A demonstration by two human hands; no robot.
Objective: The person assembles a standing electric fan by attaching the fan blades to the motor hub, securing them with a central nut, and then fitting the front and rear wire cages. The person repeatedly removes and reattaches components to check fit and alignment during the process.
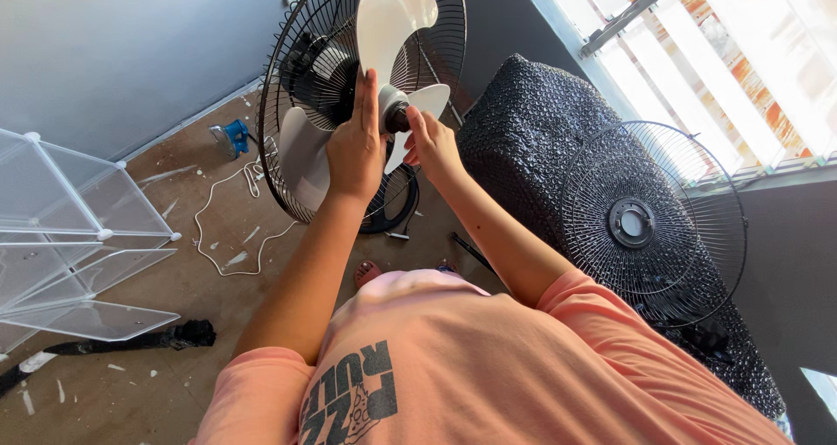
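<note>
Your right hand has its fingers pinched on the small dark round hub cap, just left of them; your left hand, fingers together, lies flat on the white plastic fan blade.

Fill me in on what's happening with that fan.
A person stands over a fan whose front grille is off and leans on a black bubble-wrapped bundle to the right. The left hand lies flat on the white blade, bracing it inside the rear guard. The right hand pinches the dark cap at the blade's hub. A white cord trails over the floor.
</note>
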